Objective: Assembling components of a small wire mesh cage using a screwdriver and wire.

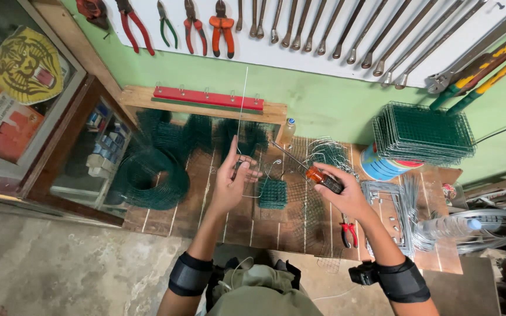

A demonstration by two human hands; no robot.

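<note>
Left hand (pixel 233 178), forearm reaching forward over the bench (pixel 165 219), pinches a thin straight wire (pixel 242 111) that rises upright from its fingertips; the remaining fingers are loosely spread. Right hand (pixel 346 196), arm angled inward, is closed around an orange-handled screwdriver (pixel 317 175), shaft pointing away to the left. Between both hands lies a small green mesh piece (pixel 273 193). Red pliers (pixel 348 233) rest just below the right wrist. Wrenches (pixel 346 29) hang on the wall beyond.
</note>
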